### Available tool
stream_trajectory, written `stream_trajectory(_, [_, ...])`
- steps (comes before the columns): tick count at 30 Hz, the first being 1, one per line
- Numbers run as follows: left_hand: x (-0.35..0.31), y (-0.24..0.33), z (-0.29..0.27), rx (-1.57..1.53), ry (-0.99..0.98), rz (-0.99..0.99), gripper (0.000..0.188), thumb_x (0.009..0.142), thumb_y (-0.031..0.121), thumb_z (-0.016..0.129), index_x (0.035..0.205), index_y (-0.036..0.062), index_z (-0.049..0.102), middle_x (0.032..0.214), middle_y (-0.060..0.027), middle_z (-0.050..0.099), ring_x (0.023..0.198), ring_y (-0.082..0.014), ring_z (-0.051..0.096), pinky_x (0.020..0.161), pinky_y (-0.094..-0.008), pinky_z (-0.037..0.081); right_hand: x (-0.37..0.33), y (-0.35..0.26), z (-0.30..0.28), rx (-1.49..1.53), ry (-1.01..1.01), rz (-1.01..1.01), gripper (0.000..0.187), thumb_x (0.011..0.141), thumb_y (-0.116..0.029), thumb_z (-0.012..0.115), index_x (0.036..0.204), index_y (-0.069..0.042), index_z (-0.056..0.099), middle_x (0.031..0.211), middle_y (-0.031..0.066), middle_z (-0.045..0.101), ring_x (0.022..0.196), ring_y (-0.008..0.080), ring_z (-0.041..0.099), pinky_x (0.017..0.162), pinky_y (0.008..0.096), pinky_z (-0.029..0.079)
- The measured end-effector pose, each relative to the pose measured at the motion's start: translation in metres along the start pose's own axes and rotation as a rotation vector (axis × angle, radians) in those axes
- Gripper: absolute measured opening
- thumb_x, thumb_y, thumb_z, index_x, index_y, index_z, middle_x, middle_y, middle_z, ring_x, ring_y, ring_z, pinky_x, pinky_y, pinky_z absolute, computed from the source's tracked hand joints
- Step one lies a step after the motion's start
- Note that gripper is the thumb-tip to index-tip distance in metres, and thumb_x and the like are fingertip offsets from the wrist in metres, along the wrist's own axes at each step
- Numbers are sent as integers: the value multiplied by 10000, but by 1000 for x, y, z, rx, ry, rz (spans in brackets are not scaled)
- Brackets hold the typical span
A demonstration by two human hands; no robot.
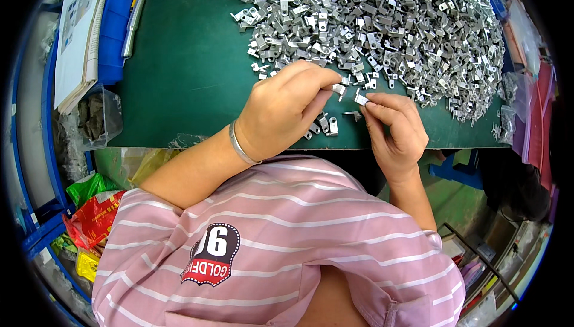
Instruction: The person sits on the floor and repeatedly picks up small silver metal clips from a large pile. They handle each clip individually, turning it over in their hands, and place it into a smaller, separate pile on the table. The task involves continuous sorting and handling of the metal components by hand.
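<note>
Over the near edge of the green table, my left hand (284, 109), with a bangle at its wrist, is closed in a pinch. A small silvery metal bracket (339, 90) shows at its fingertips. My right hand (397, 128) pinches another small metal bracket (360, 98) between thumb and forefinger, a short gap from the left one. Beneath and beside my left hand lie a few loose brackets (324, 124), partly hidden by the hand. One more bracket (351, 115) lies just left of my right fingers.
A large heap of similar metal brackets (382, 28) covers the far right of the green table (179, 46). At the left stand a blue bin (118, 28), a stack of papers (81, 34) and a clear plastic container (110, 115). Plastic bags (520, 106) line the right side.
</note>
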State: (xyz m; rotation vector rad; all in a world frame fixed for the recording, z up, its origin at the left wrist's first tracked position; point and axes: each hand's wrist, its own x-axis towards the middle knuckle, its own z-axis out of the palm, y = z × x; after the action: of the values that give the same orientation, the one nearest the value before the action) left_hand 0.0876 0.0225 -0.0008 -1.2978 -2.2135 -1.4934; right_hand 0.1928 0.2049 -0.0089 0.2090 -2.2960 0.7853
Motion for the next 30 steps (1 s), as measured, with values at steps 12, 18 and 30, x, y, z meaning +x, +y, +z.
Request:
stream_trajectory(12, [-16,-4,-9,66,-225,98,202,747,-41,734,928,35,683,851,-86,687,825,-265,675,748,-363,533,-13,0,-7,-15,-51,31,189,730,11,746,904,-29,685,916,90,686,810,258,631,755,361,447])
stream_trajectory(18, [-16,-3,-14,4,-242,-1,216,755,-45,730,950,37,688,865,-95,692,817,-260,677,715,-335,534,-14,10,-32,-108,-277,264,214,754,33,707,960,-15,675,985,114,630,920,290,577,811,359,441])
stream_trajectory(30, [-7,-2,-8,136,-257,-32,246,772,-12,716,1007,21,654,923,-135,682,846,-306,650,804,-386,503,-17,2,-19,405,-38,588,100,855,58,669,949,26,665,923,104,687,772,159,640,661,251,516])
